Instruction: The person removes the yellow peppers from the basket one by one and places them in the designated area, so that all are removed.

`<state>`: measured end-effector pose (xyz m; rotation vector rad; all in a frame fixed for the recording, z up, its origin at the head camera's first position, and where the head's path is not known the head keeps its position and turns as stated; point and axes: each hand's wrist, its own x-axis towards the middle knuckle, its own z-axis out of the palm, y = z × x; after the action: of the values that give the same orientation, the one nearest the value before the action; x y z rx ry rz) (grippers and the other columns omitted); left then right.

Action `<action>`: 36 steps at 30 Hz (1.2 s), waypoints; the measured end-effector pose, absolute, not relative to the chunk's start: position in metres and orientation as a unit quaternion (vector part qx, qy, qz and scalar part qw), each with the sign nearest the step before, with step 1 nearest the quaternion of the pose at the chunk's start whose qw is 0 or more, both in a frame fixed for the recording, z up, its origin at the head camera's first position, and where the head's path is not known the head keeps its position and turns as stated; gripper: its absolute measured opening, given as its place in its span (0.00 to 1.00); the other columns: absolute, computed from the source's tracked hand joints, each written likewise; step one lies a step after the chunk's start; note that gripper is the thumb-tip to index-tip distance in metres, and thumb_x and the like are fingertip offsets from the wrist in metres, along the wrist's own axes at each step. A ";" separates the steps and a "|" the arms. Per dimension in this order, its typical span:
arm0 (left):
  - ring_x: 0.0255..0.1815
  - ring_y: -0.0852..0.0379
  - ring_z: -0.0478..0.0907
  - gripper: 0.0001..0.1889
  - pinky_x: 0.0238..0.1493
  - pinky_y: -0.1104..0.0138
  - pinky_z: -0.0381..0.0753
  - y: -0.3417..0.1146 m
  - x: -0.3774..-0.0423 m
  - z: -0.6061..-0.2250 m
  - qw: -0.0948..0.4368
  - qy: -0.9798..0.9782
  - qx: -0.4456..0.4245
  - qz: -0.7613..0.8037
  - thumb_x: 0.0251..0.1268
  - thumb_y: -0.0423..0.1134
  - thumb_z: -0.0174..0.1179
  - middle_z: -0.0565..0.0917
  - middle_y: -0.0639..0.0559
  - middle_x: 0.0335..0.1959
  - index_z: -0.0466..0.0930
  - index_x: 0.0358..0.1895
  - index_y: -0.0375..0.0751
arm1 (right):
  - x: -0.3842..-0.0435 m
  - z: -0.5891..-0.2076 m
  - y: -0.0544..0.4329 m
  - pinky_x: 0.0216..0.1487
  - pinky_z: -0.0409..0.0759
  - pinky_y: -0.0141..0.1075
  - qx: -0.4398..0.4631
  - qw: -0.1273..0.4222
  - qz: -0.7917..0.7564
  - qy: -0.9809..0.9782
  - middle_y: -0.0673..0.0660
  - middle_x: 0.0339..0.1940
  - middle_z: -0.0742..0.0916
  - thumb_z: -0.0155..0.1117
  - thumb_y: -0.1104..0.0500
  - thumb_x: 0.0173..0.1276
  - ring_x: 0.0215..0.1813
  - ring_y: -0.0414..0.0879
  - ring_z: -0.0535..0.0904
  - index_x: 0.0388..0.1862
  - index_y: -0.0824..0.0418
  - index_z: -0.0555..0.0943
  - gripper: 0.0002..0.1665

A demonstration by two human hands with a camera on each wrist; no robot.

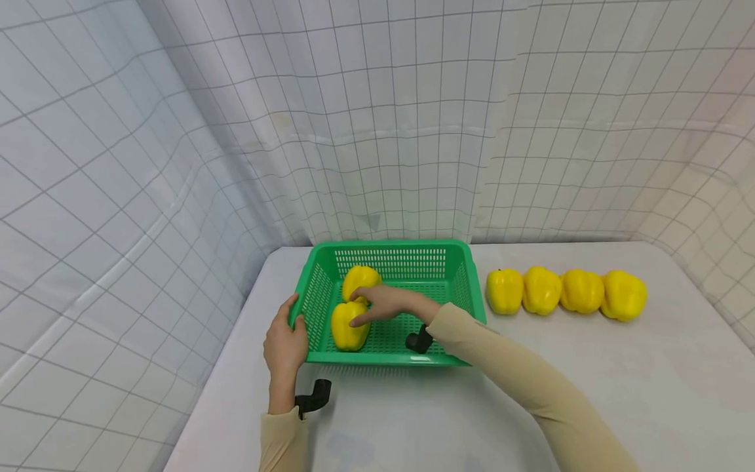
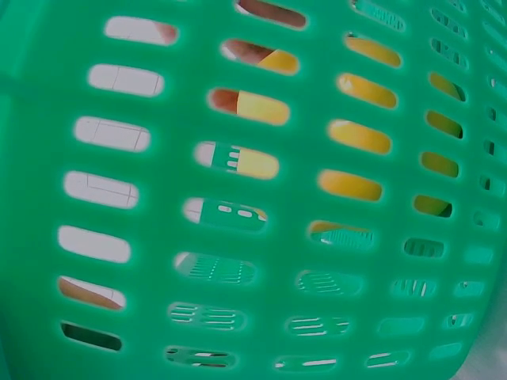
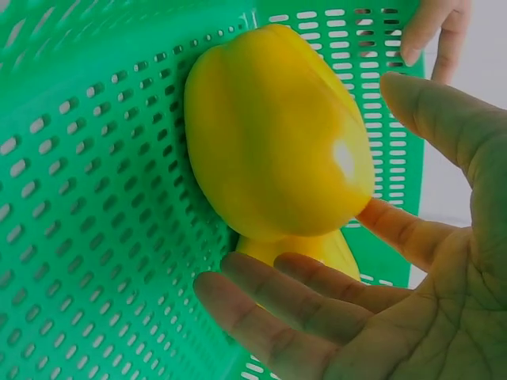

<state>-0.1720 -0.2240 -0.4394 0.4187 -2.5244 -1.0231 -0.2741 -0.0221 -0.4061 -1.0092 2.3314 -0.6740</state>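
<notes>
A green plastic basket [image 1: 389, 358] with slotted walls stands on the table, two yellow bell peppers inside at its left end. My left hand [image 1: 286, 344] holds the basket's left rim, with the thumb and fingers at the edge. Over the basket reaches my right hand [image 1: 386, 303], its fingers spread beside the front bell pepper [image 3: 273, 134]. One fingertip appears to touch that pepper; the hand is not closed round it. The back bell pepper [image 1: 361, 278] lies just behind, partly hidden in the right wrist view. Through the slots of the basket wall [image 2: 158, 214], the left wrist view shows patches of yellow.
Right of the basket, several yellow bell peppers [image 1: 542, 290] lie in a row on the white table [image 1: 590, 387]. A white gridded curtain [image 1: 401, 131] hangs behind the table and along its sides. Black wrist-camera mounts [image 1: 318, 394] stick out by both wrists.
</notes>
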 end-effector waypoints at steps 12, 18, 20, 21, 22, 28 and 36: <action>0.27 0.42 0.75 0.23 0.17 0.61 0.66 -0.224 -0.172 -0.439 0.188 -0.900 0.150 -0.363 0.70 0.34 0.50 0.76 0.33 0.57 0.69 0.67 0.44 | -0.277 -0.415 -0.035 0.38 0.76 0.39 -0.337 0.291 -0.281 0.850 0.59 0.61 0.75 0.62 0.43 0.66 0.37 0.46 0.74 0.69 0.59 0.65 0.38; 0.27 0.42 0.75 0.23 0.18 0.61 0.66 -0.224 -0.172 -0.440 0.185 -0.901 0.149 -0.363 0.70 0.35 0.49 0.75 0.33 0.57 0.68 0.68 0.44 | -0.278 -0.420 -0.040 0.30 0.73 0.35 -0.327 0.309 -0.285 0.847 0.56 0.50 0.77 0.62 0.42 0.65 0.33 0.46 0.72 0.68 0.61 0.63 0.40; 0.28 0.42 0.75 0.23 0.18 0.61 0.66 -0.225 -0.172 -0.439 0.187 -0.901 0.148 -0.363 0.70 0.35 0.49 0.75 0.34 0.57 0.68 0.68 0.44 | -0.278 -0.421 -0.040 0.31 0.72 0.35 -0.324 0.314 -0.282 0.847 0.55 0.46 0.76 0.61 0.42 0.65 0.34 0.46 0.71 0.68 0.60 0.63 0.40; 0.28 0.42 0.75 0.23 0.18 0.61 0.66 -0.225 -0.173 -0.439 0.188 -0.901 0.148 -0.363 0.70 0.35 0.49 0.75 0.34 0.57 0.68 0.68 0.44 | -0.278 -0.422 -0.040 0.31 0.72 0.35 -0.323 0.316 -0.280 0.847 0.55 0.44 0.75 0.61 0.41 0.65 0.34 0.46 0.71 0.68 0.60 0.63 0.39; 0.28 0.42 0.75 0.23 0.18 0.61 0.66 -0.225 -0.173 -0.439 0.189 -0.900 0.148 -0.363 0.70 0.35 0.49 0.75 0.34 0.57 0.68 0.68 0.44 | -0.278 -0.422 -0.040 0.31 0.72 0.35 -0.323 0.317 -0.280 0.847 0.54 0.43 0.75 0.61 0.41 0.65 0.34 0.46 0.71 0.67 0.60 0.63 0.39; 0.26 0.42 0.74 0.23 0.16 0.62 0.65 -0.225 -0.173 -0.439 0.187 -0.900 0.150 -0.365 0.71 0.36 0.49 0.75 0.34 0.57 0.68 0.68 0.45 | -0.278 -0.421 -0.040 0.31 0.72 0.35 -0.328 0.315 -0.275 0.848 0.55 0.43 0.76 0.63 0.42 0.65 0.34 0.46 0.71 0.64 0.59 0.65 0.36; 0.25 0.43 0.74 0.23 0.17 0.62 0.64 -0.224 -0.172 -0.440 0.184 -0.898 0.153 -0.368 0.71 0.36 0.49 0.75 0.34 0.58 0.68 0.68 0.45 | -0.278 -0.420 -0.030 0.45 0.71 0.35 -0.343 0.300 -0.279 0.846 0.54 0.51 0.77 0.65 0.44 0.63 0.46 0.45 0.71 0.61 0.58 0.68 0.33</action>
<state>-0.1725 -0.2240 -0.4396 0.4323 -2.5333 -1.0385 -0.2781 -0.0301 -0.4196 -0.9103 2.2447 -0.7393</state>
